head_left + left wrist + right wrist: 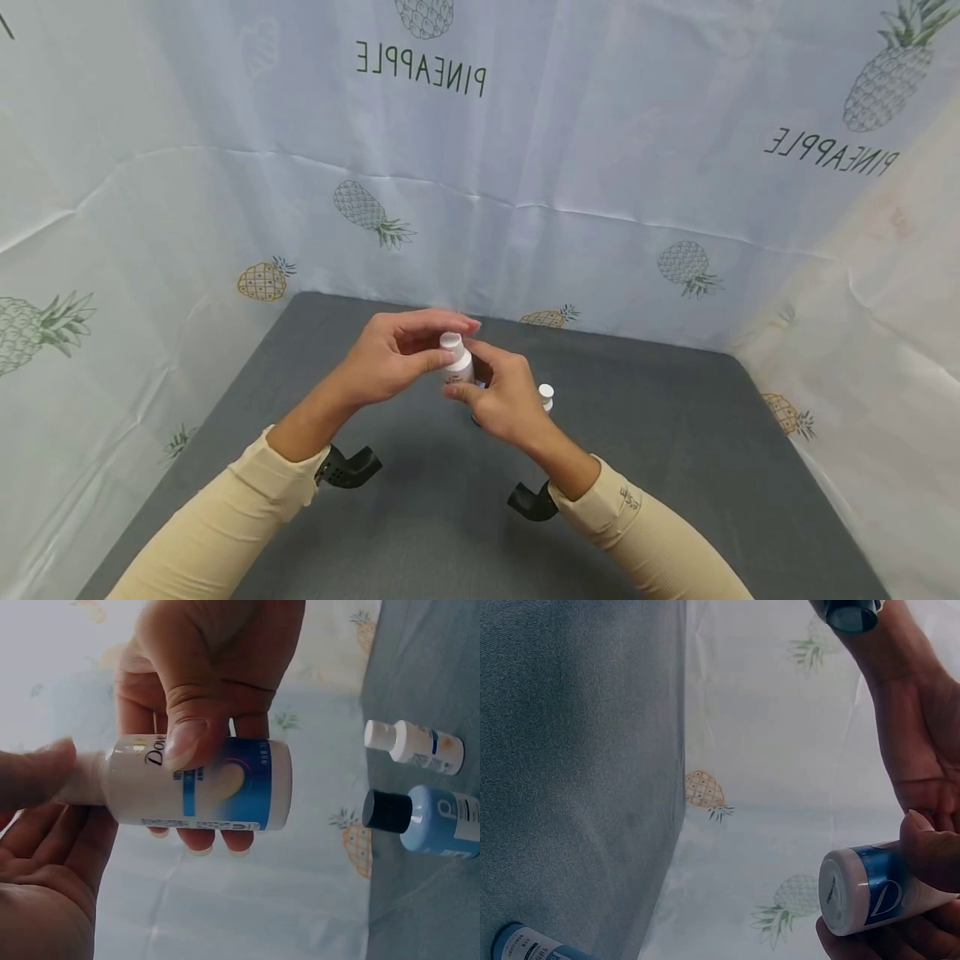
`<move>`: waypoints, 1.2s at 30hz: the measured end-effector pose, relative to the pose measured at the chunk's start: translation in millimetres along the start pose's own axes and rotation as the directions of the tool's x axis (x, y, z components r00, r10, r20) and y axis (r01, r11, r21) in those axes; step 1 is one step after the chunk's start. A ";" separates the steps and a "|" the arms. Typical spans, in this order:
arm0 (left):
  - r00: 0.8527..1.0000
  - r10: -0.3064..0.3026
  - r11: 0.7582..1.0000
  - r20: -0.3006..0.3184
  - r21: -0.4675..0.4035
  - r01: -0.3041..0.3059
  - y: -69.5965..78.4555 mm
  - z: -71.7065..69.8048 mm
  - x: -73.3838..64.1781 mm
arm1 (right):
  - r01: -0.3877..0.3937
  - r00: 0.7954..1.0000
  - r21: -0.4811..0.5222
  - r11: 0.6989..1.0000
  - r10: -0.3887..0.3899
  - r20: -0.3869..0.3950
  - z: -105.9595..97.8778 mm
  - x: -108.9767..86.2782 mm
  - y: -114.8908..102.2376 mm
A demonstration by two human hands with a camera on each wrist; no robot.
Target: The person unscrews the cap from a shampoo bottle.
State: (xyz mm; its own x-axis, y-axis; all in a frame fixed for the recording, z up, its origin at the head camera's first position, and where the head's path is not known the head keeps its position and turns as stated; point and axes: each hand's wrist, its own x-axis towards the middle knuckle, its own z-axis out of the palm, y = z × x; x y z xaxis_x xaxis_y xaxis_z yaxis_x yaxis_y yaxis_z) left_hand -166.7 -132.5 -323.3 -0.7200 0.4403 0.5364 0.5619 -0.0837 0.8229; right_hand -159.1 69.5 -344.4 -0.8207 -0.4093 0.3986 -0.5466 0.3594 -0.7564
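A small white bottle (202, 780) with a blue label reading "Dov…" is held up above the table between both hands. My right hand (506, 396) grips its body, thumb on the near side and fingers round the far side. At the top of the bottle, my left hand (386, 354) pinches the white cap (451, 340) with thumb and fingers; whether the cap is loose I cannot tell. In the right wrist view the bottle's base (840, 892) faces the camera.
On the grey table (420, 517), a second white bottle (424, 746) stands beside a blue bottle (442, 821) with a black cap. In the head view the right hand mostly hides the blue one. Pineapple-print curtains (525, 142) surround the table.
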 end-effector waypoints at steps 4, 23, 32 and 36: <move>1.000 -0.016 0.999 -0.019 0.040 0.016 1.2 0.0 0.8 | -0.002 1.000 -0.002 1.000 0.002 0.002 -0.2 -0.5 0.7; 1.000 0.010 0.999 -0.003 0.050 -0.010 -1.8 1.2 0.9 | -0.001 1.000 0.022 1.000 0.000 0.008 0.2 0.5 2.4; 0.998 -0.032 0.994 -0.048 0.106 0.037 0.9 1.3 1.5 | -0.015 1.000 0.004 1.000 0.015 0.002 -0.4 -0.4 3.8; 0.995 -0.054 0.989 -0.089 0.134 0.066 1.2 2.5 1.4 | -0.014 1.000 0.015 1.000 0.014 0.005 -0.2 -0.5 3.6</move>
State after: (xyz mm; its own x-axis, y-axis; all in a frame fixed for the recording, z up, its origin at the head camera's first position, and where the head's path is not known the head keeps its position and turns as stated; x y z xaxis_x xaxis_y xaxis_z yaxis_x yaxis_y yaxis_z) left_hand -166.1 -129.7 -322.1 -0.7827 0.3633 0.5054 0.5628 0.0663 0.8240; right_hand -160.7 71.2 -347.3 -0.8276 -0.4084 0.3851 -0.5321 0.3524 -0.7698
